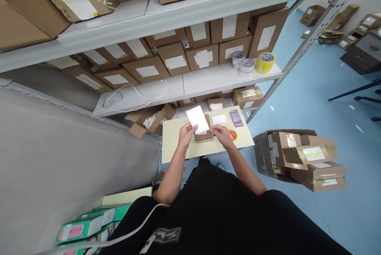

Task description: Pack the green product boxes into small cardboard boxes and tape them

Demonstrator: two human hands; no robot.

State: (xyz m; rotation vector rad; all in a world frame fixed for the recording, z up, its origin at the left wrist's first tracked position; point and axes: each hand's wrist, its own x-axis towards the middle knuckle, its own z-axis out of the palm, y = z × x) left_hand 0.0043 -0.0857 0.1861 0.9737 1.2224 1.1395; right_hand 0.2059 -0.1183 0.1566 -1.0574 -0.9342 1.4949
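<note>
A white sheet of paper (197, 118), label-like, is held up at a tilt between my two hands. My left hand (186, 134) pinches its lower left corner with the thumb on top. At the lower right corner, the fingers of my right hand (220, 133) are closed on the sheet's edge. Beneath the paper lies a small brown cardboard box (204, 137) on the pale yellow table (175, 143), partly covered by the sheet. A white stack of paper (219, 119) rests behind my right hand. Beside that hand sits an orange tape dispenser (232, 134).
Shelves (205, 82) full of cardboard boxes stand ahead, with clear tape rolls (246, 65) and yellow tape (265, 62) on one. A large carton (263, 155) of packed boxes is on the floor at right. An open box (153, 122) stands left of the table. A purple pixelated item (236, 118) lies at the table's back right.
</note>
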